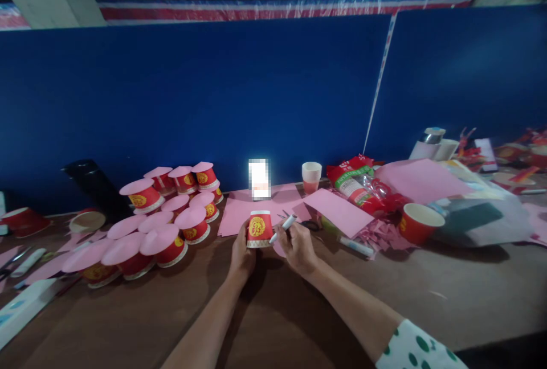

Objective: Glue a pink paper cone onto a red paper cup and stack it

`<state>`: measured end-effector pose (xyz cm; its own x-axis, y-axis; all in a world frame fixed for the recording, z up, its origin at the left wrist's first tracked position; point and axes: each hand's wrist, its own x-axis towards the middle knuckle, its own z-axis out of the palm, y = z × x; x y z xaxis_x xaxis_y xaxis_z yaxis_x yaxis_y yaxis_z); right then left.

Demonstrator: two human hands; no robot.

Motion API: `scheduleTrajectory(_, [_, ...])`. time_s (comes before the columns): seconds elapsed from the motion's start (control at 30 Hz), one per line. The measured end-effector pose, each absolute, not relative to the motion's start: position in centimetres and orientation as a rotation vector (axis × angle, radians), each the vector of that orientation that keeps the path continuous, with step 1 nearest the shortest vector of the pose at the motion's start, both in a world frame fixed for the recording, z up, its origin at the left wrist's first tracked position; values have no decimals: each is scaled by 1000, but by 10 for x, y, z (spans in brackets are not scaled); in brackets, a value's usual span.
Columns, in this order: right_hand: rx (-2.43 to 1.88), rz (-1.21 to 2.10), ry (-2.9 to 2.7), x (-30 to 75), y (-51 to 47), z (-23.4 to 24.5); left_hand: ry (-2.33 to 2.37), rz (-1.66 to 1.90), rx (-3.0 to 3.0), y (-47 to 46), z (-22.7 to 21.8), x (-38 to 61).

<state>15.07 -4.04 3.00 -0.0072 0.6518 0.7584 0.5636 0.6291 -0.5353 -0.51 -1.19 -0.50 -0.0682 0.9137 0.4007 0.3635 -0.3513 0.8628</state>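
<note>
My left hand (pixel 243 249) is closed around the side of a red paper cup (pixel 259 229) with a round yellow emblem. The cup stands upside down in my grip, its patterned rim at the bottom. My right hand (pixel 299 244) pinches a white pen-like tube (pixel 282 228), slanted across the cup's right edge; whether its tip touches the cup I cannot tell. Part of a pink paper piece (pixel 280 248) shows under my right fingers. Left of my hands sit several upturned red cups topped with pink paper cones (pixel 164 244).
Pink paper sheets (pixel 235 209) lie behind the cup, near a glowing, blurred-out screen (pixel 260 179). Scissors (pixel 310 225), stacked cups (pixel 311 175), a red plastic bag (pixel 354 181), and an upright red cup (pixel 421 224) are to the right. A black bottle (pixel 96 187) leans at left. A blue partition (pixel 213 95) rises behind.
</note>
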Motion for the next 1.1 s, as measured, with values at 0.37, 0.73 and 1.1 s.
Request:
scheduleTrajectory(0.37, [-1040,130,-1682,150,-41,29,1367,1435,1673,-12,-5,-6])
scheduleTrajectory(0.73, [-1042,61,-1647,152,-38,28,1327,1423,1689,-11,-5,-5])
scheduleTrajectory(1.1, [-1034,37,-1617,153,-40,32,1320,1415,1655,-12,-4,-3])
